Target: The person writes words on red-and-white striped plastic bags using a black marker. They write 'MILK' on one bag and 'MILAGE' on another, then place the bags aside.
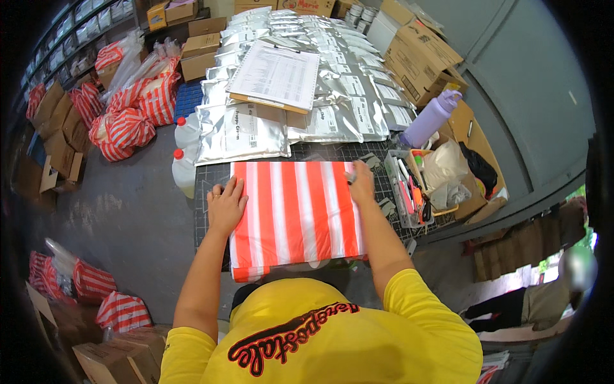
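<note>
A folded red-and-white striped plastic bag or stack of bags (294, 211) lies flat on a dark gridded mat (212, 173) in front of me. My left hand (225, 201) rests at the bag's left edge with its fingers spread. My right hand (360, 182) is at the upper right edge, fingers curled around a small dark object (350, 179) that I cannot make out. Beyond the mat are rows of silver pouches (243, 134), with printed sheets (275, 73) on top.
At right stand a purple bottle (428, 118), a pen caddy (404, 195) and a carton of odds and ends (473, 134). Two jugs (185, 173) are left of the mat. Striped bundles (121, 131) and cartons (64, 141) line the left. Another person (540, 301) is at lower right.
</note>
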{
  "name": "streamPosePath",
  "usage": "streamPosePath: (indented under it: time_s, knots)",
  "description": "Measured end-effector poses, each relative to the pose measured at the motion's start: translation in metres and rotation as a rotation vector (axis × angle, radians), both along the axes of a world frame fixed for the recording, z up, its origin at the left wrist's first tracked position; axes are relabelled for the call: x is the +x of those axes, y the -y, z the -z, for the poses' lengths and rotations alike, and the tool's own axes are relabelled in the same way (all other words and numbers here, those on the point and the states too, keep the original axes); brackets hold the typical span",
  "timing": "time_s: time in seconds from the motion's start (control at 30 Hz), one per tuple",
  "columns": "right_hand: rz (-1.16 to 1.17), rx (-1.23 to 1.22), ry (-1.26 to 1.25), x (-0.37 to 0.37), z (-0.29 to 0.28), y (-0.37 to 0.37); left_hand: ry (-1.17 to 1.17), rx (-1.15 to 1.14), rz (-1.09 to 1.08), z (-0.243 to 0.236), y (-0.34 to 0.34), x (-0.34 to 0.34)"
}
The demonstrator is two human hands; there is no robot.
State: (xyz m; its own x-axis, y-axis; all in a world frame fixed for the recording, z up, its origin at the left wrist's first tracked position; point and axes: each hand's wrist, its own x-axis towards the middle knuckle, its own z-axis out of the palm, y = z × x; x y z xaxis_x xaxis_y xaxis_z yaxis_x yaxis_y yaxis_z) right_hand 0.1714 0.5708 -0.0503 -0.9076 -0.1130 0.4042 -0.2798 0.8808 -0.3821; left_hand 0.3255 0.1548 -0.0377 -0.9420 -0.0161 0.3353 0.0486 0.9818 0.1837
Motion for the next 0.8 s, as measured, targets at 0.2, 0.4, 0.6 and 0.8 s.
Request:
streamPosePath:
  time_s: [0.2,0.4,0.6,0.8]
  knots:
    - [0.207,-0.172,-0.127,0.004,-0.012,0.010,-0.068,0.042,-0.014,0.004,0.000,0.000]
    - [-0.224,-1.116,0.439,0.041,-0.039,0.153,-0.011,0.102,-0.047,0.006,0.006,0.002]
    - [-0.377,-1.113,0.654,0.039,-0.022,0.218,-0.019,0.113,-0.037,0.006,0.008,0.001]
    - [-0.387,-0.895,0.664,0.027,-0.029,0.241,-0.002,0.136,-0.048,0.008,0.007,0.000]
